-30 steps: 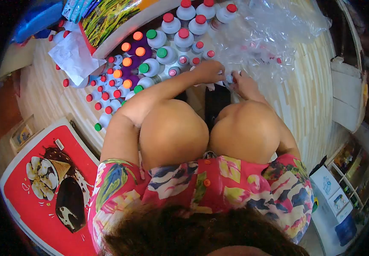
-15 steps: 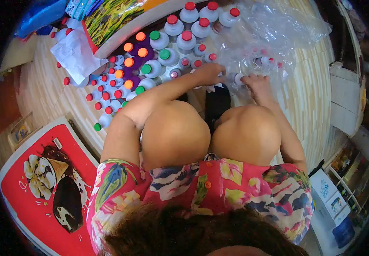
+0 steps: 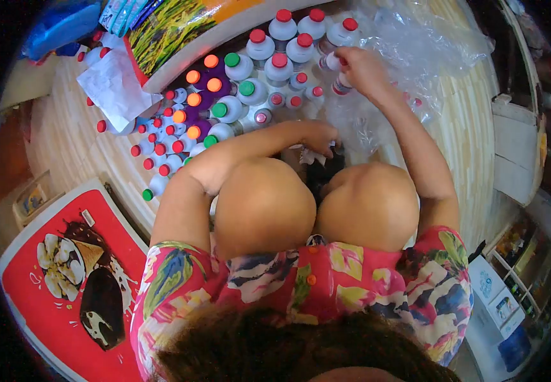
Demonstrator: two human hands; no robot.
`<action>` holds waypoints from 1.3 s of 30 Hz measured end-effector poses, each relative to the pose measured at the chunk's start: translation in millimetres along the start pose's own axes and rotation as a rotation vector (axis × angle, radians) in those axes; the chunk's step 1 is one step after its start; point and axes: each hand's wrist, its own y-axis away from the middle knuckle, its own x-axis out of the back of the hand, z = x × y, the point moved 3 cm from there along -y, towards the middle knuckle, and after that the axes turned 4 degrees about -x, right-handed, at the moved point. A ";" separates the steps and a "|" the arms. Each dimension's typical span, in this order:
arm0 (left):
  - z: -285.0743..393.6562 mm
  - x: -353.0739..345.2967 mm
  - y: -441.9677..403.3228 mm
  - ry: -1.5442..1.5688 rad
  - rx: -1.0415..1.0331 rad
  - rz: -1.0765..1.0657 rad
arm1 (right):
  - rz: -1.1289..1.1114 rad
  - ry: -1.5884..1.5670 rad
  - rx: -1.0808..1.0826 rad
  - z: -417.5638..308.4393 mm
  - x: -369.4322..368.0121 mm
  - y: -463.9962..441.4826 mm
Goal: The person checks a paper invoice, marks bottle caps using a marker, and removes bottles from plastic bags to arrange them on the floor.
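My right hand (image 3: 361,70) reaches to the far side of the bottle group, its fingers closed on a small bottle (image 3: 331,62). Another small bottle (image 3: 341,84) is just below those fingers, partly covered. My left hand (image 3: 322,137) is low between the bottles and my knees, fingers curled round a crumpled white piece (image 3: 315,154), cloth or paper; I cannot tell which. Near it stand small red-capped bottles (image 3: 276,99) and larger white bottles with red caps (image 3: 279,69). Green-capped bottles (image 3: 252,90) and purple bottles with orange caps (image 3: 210,84) are further left.
Clear plastic wrap (image 3: 409,51) lies on the floor at the upper right. White paper (image 3: 115,89) rests over bottles at the left. A printed sack (image 3: 173,35) borders the back. A red ice-cream-printed panel (image 3: 71,280) stands lower left, shelves (image 3: 524,267) at the right.
My right hand has moved up, away from my knees, to the far bottles, with a small bottle in it. My left hand has dropped slightly toward my knees, and the white piece shows more.
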 end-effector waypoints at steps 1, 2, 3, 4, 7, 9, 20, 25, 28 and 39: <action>2.2 2.2 2.2 0.018 0.024 -0.002 | -0.055 0.017 -0.040 4.7 -20.5 -7.5; 8.1 6.9 4.2 0.036 0.047 -0.003 | -0.111 0.035 -0.079 9.4 -39.1 -13.8; 9.4 8.7 4.5 0.054 0.068 -0.004 | -0.167 0.054 -0.119 13.4 -55.1 -17.7; 7.8 7.6 4.1 0.058 0.055 0.010 | -0.114 0.011 -0.063 14.8 -68.2 -19.5; -0.2 -2.9 2.3 0.082 0.008 0.048 | -0.071 -0.047 -0.006 11.0 -89.4 -15.2; -2.7 -2.6 4.3 0.105 -0.026 0.082 | -0.192 0.014 -0.096 3.7 -94.3 -15.5; -1.2 22.7 11.9 0.165 -0.005 0.261 | -0.288 -0.896 -0.219 30.9 20.7 66.7; 22.9 67.6 21.7 0.443 -0.054 0.447 | -0.171 -0.510 -0.246 96.8 -20.2 109.6; 32.0 74.4 24.3 0.441 -0.020 0.410 | 0.113 -0.109 -0.171 105.0 -32.2 89.6; 37.3 60.9 19.8 0.476 0.003 0.242 | 0.175 -0.005 0.077 53.6 -9.3 65.4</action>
